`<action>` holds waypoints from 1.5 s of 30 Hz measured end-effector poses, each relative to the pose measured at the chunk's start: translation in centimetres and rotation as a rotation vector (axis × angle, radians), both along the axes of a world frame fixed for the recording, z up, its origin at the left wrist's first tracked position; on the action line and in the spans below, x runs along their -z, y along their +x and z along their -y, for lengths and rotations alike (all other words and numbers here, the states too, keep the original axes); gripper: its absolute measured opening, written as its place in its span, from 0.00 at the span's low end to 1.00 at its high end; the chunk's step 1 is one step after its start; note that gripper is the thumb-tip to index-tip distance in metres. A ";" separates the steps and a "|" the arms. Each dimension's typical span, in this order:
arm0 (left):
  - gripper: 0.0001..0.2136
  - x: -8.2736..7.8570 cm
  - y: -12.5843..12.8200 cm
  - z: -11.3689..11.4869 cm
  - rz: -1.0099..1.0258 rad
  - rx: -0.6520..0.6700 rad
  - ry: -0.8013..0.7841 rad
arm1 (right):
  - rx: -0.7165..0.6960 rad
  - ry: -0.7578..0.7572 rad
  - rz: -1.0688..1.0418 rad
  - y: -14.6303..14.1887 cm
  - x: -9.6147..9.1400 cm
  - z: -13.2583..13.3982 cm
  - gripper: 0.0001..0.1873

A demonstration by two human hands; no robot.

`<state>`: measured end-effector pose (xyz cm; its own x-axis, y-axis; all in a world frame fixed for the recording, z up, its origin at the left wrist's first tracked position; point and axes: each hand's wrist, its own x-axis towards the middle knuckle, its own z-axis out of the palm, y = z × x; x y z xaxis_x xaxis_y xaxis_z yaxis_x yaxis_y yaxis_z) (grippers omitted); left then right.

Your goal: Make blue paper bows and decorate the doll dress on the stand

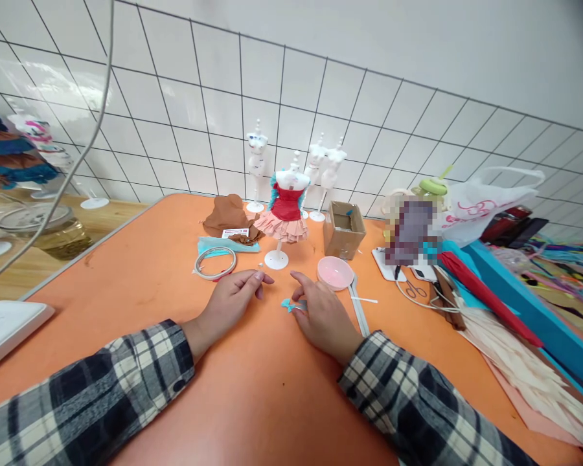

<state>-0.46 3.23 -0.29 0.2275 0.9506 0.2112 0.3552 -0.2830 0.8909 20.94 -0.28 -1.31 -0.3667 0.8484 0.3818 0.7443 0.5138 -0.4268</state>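
Observation:
A small light-blue bow-shaped piece of paper point(286, 305) is low over the orange table, between the thumb and a finger of my right hand point(323, 314). That hand's index finger is lifted and bent away from the pinch. My left hand point(230, 304) is closed at the left, its thumb pressed on the index finger; whatever is in it, if anything, is too small to make out. Beyond both hands stands a mini dress form point(293, 180) in a red bodice point(287, 202) and pleated pink skirt point(282, 226), with blue ruffle along one side.
Left of the dress form lie tape rolls point(215, 263), blue paper point(206, 246) and brown paper point(223, 213). Right are a pink bowl point(335, 272), a cotton swab point(366, 299), a cardboard box point(344, 236), scissors point(414, 290) and cream pleated paper point(525, 362). Bare white forms point(256, 155) stand behind.

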 end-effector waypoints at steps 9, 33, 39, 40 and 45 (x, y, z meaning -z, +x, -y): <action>0.22 0.5 0.2 0.0 -0.136 0.059 -0.023 | 0.006 -0.083 -0.054 -0.3 0.8 -1.0 0.30; 0.15 -0.6 1.5 2.5 -0.177 0.208 -0.186 | -0.223 0.207 -0.169 0.2 0.1 0.4 0.25; 0.13 -0.3 1.4 2.3 -0.113 0.195 -0.230 | -0.241 0.172 -0.225 0.2 -0.9 1.0 0.23; 0.13 -0.3 1.4 2.2 -0.089 0.181 -0.233 | -0.227 0.161 -0.266 0.2 -1.1 1.2 0.22; 0.13 0.1 1.1 1.8 -0.023 0.138 -0.247 | -0.112 -0.133 -0.598 -0.8 -1.4 1.6 0.05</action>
